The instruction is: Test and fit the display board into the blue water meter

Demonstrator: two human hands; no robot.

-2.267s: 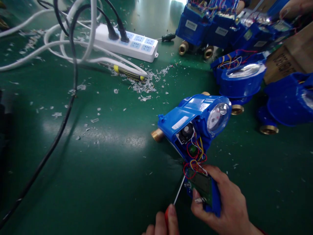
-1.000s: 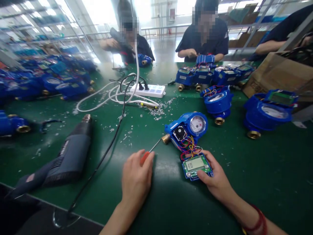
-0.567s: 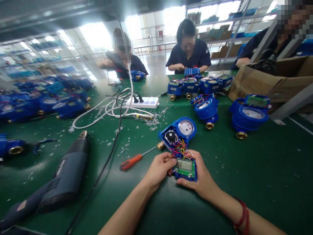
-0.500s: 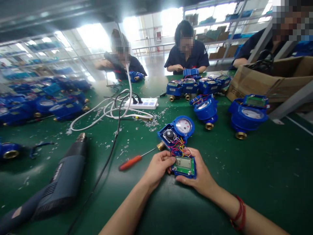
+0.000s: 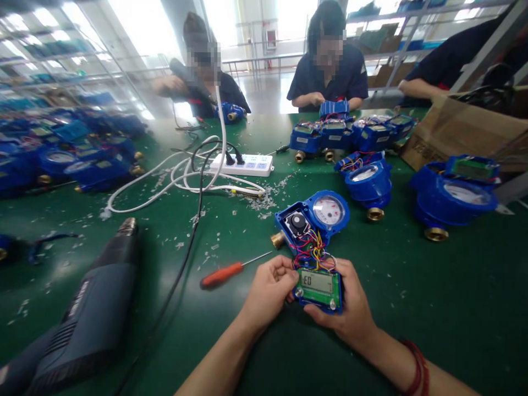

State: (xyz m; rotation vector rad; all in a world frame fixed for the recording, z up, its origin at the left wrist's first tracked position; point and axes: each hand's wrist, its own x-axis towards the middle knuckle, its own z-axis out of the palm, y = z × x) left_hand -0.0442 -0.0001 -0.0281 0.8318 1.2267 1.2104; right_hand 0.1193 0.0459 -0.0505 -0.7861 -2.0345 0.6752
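Observation:
Both my hands hold a blue-framed circuit board with an LCD display (image 5: 317, 281), whose screen reads something like "E0". My left hand (image 5: 270, 286) pinches the board's left edge, thumb near the screen's corner. Wrapped around its right side is my right hand (image 5: 350, 300), thumb along the lower edge. Red, yellow and white wires (image 5: 315, 245) run from the board to the opened blue water meter (image 5: 329, 212) lying just beyond. That meter has a round dial, a black round part in its open housing and a brass fitting (image 5: 278, 239). An orange-handled screwdriver (image 5: 223, 275) lies left of my left hand.
A heat gun (image 5: 86, 308) lies at the left, with a black cable (image 5: 185, 269) beside it. A white power strip (image 5: 243, 164) and clear scraps are farther back. Several blue meters (image 5: 367, 181) stand right and left. A cardboard box (image 5: 449, 132) sits at the right; co-workers (image 5: 328, 71) sit opposite.
The view has shifted, so the near things appear slightly lower and the right-hand meters farther right. Both hands keep their hold on the display board. Its screen still shows similar characters.

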